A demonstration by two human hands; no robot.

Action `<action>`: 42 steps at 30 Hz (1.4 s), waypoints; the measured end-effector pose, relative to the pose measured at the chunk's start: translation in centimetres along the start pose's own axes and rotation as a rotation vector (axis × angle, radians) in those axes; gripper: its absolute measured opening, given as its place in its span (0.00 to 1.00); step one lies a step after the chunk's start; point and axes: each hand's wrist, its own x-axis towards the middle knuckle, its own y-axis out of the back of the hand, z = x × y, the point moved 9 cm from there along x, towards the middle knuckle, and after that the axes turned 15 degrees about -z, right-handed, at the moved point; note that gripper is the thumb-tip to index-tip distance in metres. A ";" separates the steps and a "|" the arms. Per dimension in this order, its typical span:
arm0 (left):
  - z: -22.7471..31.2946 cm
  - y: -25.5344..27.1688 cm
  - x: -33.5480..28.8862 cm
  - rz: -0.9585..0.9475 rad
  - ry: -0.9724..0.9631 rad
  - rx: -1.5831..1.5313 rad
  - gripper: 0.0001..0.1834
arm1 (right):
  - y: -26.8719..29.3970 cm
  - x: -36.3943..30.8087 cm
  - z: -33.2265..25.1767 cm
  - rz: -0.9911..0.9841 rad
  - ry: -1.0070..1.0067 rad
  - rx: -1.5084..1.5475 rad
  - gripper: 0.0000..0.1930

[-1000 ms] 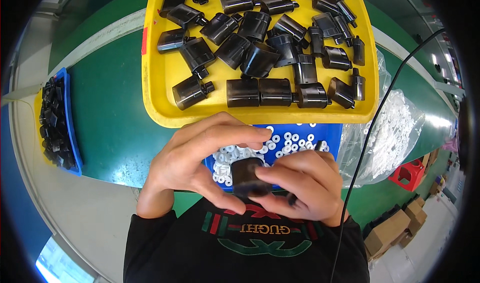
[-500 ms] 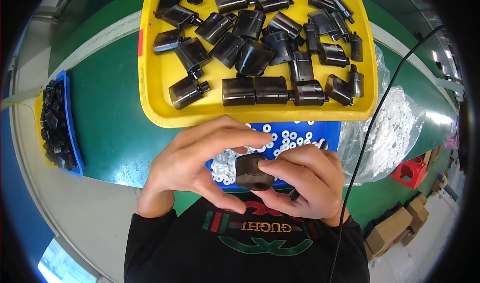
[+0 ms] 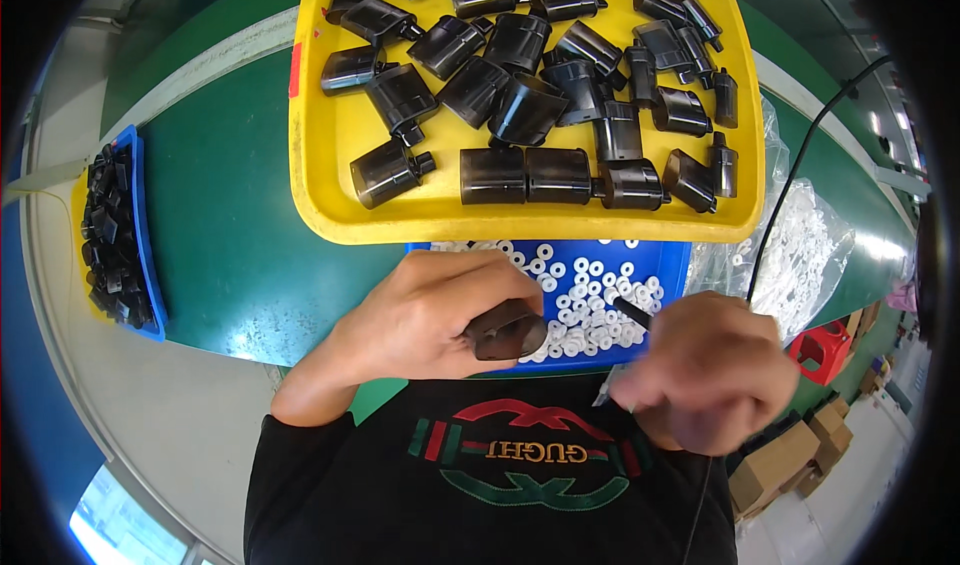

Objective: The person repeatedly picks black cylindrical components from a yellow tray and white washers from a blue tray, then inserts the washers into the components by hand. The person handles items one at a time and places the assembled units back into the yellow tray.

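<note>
My left hand is wrapped round a smoky translucent plastic housing, of the same kind as those in the tray, its broad end facing me. To the right, my right hand is smeared by motion, fingers curled in. A thin black stick-like tool juts from this hand, and a small pale tip shows at its lower left; the rest of the tool is hidden. Below and between both hands lies a blue tray of small white rings.
Beyond my hands a yellow tray holds many dark plastic housings. A clear bag of white parts lies right, with a black cable crossing before it. A blue-rimmed bin of dark pieces stands far left.
The housing has passed from my right fingers into my left hand, which has closed round it. My right hand has moved away to the right with the black tool.
</note>
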 end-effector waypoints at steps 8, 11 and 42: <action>-0.5 -0.6 0.4 -0.010 -0.021 -0.021 0.17 | -0.3 1.6 -1.4 0.103 0.310 0.398 0.14; -0.5 -0.7 0.4 -0.033 -0.032 -0.070 0.16 | -1.6 3.0 -0.1 0.071 0.058 0.301 0.13; -3.2 -2.6 -0.3 -0.140 0.091 -0.311 0.16 | -3.1 3.7 1.8 -0.026 0.079 0.332 0.04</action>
